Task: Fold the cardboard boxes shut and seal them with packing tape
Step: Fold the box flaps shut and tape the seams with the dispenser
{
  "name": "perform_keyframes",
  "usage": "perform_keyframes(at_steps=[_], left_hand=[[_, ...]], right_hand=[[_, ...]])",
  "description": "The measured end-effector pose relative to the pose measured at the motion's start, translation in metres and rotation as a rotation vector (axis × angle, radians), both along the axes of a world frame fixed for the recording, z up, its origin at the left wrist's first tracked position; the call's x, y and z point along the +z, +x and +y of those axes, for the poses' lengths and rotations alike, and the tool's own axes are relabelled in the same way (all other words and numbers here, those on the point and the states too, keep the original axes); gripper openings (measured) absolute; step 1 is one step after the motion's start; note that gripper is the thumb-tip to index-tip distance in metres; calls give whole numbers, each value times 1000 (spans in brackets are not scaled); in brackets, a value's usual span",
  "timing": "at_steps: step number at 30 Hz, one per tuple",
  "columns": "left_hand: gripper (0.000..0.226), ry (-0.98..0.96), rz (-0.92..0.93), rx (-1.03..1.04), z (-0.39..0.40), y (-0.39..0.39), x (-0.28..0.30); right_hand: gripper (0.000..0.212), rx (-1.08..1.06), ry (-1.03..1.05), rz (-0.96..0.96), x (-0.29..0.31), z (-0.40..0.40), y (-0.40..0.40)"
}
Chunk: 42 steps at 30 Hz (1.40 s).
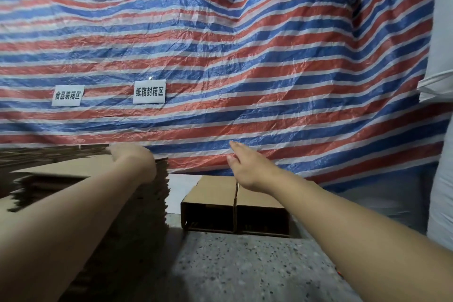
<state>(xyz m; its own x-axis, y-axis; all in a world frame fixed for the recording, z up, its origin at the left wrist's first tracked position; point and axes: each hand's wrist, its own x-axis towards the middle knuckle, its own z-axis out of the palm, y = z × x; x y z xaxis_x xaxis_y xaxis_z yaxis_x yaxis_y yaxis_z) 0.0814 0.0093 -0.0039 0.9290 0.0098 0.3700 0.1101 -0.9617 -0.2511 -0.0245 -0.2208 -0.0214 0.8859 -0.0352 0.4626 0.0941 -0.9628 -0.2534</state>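
Over the flat cardboard stack (73, 171) both arms reach forward, right hand (247, 169) loose

Dim indoor light, no lamp seen. The striped tarp (220, 68) is evenly lit and sharp, its crinkles giving faint sheen. Below the tarp, deep shadow is cast inside the open box (235, 213). Left of the tarp's foot, the flat cardboard stack (61, 174) is motion-blurred. Wide-angle bending is noted along the tarp's stripes.
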Motion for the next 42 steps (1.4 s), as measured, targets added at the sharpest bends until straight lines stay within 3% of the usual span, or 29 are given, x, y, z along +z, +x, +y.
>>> perform_keyframes(at_steps=[4,10,18,20,23,25,29,32,35,38,42], left_hand=[[68,-81,122,102,3,4,-6],[43,-24,150,73,3,-7,-13],[39,32,88,-30,-2,-23,-9],[32,198,-52,-41,-4,-29,-4],[7,611,-322,-65,-11,-37,13],[16,660,-409,-64,-18,-47,32],[39,548,-568,-199,-29,-65,66],[16,449,-721,-304,-30,-74,90],[19,448,-863,-457,-32,-80,105],[23,317,-953,-672,-35,-81,106],[33,54,-918,-956,-44,-86,105]], right_hand=[[58,32,-86,26,5,23,12],[58,46,-130,48,3,47,22],[60,40,-164,66,1,57,26],[62,27,-177,68,1,57,28],[70,17,-168,58,7,55,32],[78,-1,-145,31,16,52,32],[94,-56,-28,-94,43,40,27],[97,-19,273,-248,68,26,18],[97,13,577,-436,92,7,6],[93,-39,717,-584,109,-11,-9],[77,-66,856,-689,113,-34,-28]])
